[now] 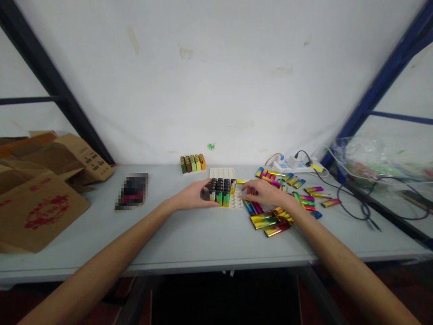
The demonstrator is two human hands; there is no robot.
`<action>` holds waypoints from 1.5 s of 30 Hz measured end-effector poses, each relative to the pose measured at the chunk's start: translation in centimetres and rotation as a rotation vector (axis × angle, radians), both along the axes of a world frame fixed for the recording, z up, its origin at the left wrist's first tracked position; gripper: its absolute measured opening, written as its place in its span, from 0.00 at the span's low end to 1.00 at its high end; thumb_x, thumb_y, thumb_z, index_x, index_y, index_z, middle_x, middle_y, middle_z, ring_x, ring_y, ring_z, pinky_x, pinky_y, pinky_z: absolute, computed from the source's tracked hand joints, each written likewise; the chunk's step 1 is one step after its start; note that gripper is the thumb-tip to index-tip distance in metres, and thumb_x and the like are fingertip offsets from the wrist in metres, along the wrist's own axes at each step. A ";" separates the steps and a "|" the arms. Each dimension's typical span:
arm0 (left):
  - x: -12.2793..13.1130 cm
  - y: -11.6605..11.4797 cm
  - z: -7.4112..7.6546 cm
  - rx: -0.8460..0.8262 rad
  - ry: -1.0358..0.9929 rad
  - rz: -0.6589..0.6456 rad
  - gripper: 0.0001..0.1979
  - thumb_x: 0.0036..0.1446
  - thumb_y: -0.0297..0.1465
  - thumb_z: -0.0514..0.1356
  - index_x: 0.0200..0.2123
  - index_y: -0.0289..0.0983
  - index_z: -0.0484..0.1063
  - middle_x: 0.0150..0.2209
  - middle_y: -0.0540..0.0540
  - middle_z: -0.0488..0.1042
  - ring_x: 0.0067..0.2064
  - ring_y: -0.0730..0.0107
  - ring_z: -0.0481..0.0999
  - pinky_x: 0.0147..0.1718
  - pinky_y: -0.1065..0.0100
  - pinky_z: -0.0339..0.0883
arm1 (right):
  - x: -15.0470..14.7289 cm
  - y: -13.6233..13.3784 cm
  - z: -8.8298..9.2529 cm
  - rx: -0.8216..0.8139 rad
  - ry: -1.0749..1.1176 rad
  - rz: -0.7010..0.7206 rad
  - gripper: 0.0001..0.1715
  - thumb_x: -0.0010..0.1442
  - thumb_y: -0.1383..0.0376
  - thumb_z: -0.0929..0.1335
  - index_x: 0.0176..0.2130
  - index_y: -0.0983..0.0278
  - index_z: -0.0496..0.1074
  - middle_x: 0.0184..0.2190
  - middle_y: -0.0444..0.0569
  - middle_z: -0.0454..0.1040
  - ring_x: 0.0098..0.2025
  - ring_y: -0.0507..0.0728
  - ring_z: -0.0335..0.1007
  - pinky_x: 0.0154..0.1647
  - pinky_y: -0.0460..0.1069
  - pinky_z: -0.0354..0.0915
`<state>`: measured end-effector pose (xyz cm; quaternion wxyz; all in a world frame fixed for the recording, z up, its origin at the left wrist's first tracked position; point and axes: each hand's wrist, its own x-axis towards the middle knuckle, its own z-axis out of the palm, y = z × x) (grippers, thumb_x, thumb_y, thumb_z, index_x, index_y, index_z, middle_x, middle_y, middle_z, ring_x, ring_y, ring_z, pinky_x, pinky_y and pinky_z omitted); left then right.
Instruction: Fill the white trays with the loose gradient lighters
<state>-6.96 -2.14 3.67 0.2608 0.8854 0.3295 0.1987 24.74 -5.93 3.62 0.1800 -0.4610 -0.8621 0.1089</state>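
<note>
A block of black-topped lighters (219, 192), with green, yellow and clear lower parts, stands upright in a white holed tray (236, 201). My left hand (192, 195) wraps round the left side of this block, thumb at the front and fingers behind. Over the tray's right side, my right hand (260, 190) has its fingers bent inward. A gold lighter (241, 181) sticks out at its fingertips and appears pinched there; its other end is hidden. Shiny coloured lighters (270, 221) lie loosely beneath and beside my right wrist.
Behind stand another white tray (222, 173) and a group of yellow, green and brown lighters (192, 163). A power strip (297, 164) with black cable (353, 215) sits right. Cardboard boxes (47, 203) and a blurred dark item (132, 191) lie left.
</note>
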 end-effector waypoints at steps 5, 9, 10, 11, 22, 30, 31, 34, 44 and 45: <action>0.0 0.0 -0.1 -0.007 -0.006 -0.008 0.33 0.50 0.52 0.69 0.54 0.38 0.72 0.47 0.43 0.80 0.40 0.58 0.79 0.39 0.63 0.73 | 0.4 -0.3 0.4 -0.102 -0.024 0.038 0.27 0.64 0.50 0.70 0.54 0.65 0.77 0.44 0.56 0.80 0.40 0.60 0.75 0.43 0.52 0.67; -0.1 0.1 -0.2 -0.015 0.008 -0.001 0.34 0.51 0.52 0.69 0.54 0.38 0.71 0.47 0.43 0.80 0.40 0.58 0.79 0.39 0.63 0.73 | 0.7 -0.4 0.8 -0.158 -0.050 0.045 0.35 0.59 0.47 0.73 0.57 0.66 0.75 0.46 0.56 0.79 0.42 0.60 0.75 0.43 0.52 0.68; -0.1 0.1 -0.2 -0.018 0.012 0.002 0.34 0.50 0.52 0.69 0.55 0.38 0.71 0.47 0.43 0.80 0.40 0.58 0.79 0.39 0.63 0.73 | 0.8 -0.4 0.7 -0.162 -0.051 0.046 0.35 0.59 0.47 0.73 0.57 0.66 0.74 0.46 0.56 0.79 0.41 0.60 0.75 0.43 0.52 0.68; -0.1 0.1 -0.2 -0.020 0.015 0.004 0.35 0.50 0.52 0.69 0.55 0.38 0.71 0.48 0.43 0.80 0.41 0.58 0.79 0.39 0.63 0.73 | 0.8 -0.2 0.6 -0.162 -0.049 0.043 0.34 0.60 0.47 0.73 0.57 0.65 0.75 0.45 0.56 0.79 0.41 0.60 0.75 0.42 0.52 0.68; 0.0 -0.1 0.1 -0.012 0.025 0.016 0.33 0.50 0.52 0.69 0.53 0.38 0.71 0.47 0.44 0.80 0.40 0.58 0.79 0.39 0.63 0.73 | 0.5 0.2 -0.1 -0.060 -0.056 -0.116 0.24 0.67 0.58 0.68 0.58 0.66 0.73 0.42 0.56 0.81 0.37 0.58 0.76 0.38 0.49 0.66; -0.1 0.3 -0.2 0.014 0.010 -0.013 0.32 0.50 0.51 0.69 0.52 0.38 0.72 0.46 0.44 0.80 0.42 0.57 0.78 0.41 0.62 0.73 | -0.9 0.6 -1.0 0.153 -0.018 -0.205 0.20 0.71 0.63 0.62 0.57 0.69 0.72 0.47 0.61 0.79 0.46 0.62 0.76 0.49 0.53 0.66; -0.1 0.3 -0.2 0.019 0.002 -0.017 0.32 0.50 0.51 0.69 0.52 0.38 0.72 0.46 0.43 0.80 0.43 0.57 0.78 0.42 0.62 0.73 | -0.8 0.7 -1.1 0.189 0.042 -0.219 0.21 0.73 0.63 0.61 0.59 0.69 0.70 0.48 0.61 0.79 0.46 0.62 0.76 0.49 0.53 0.66; -0.1 0.3 -0.2 0.029 -0.015 -0.030 0.32 0.51 0.51 0.70 0.52 0.38 0.72 0.46 0.43 0.80 0.42 0.58 0.78 0.42 0.63 0.73 | -0.2 1.1 -0.9 0.255 0.195 -0.257 0.25 0.74 0.61 0.57 0.63 0.69 0.66 0.44 0.59 0.79 0.41 0.61 0.76 0.48 0.54 0.67; 0.0 0.2 -0.2 0.014 -0.008 -0.014 0.32 0.50 0.52 0.70 0.51 0.38 0.72 0.45 0.44 0.80 0.40 0.58 0.78 0.39 0.63 0.72 | -0.6 0.7 0.5 0.029 0.738 -0.219 0.18 0.55 0.52 0.76 0.36 0.64 0.79 0.34 0.50 0.80 0.34 0.56 0.72 0.36 0.50 0.66; 0.0 0.1 -0.1 0.011 -0.003 -0.009 0.32 0.50 0.52 0.70 0.52 0.38 0.72 0.45 0.44 0.80 0.40 0.58 0.78 0.39 0.63 0.72 | -0.7 0.6 0.6 -0.018 0.818 -0.203 0.19 0.52 0.52 0.77 0.36 0.64 0.78 0.34 0.50 0.80 0.35 0.56 0.72 0.37 0.50 0.67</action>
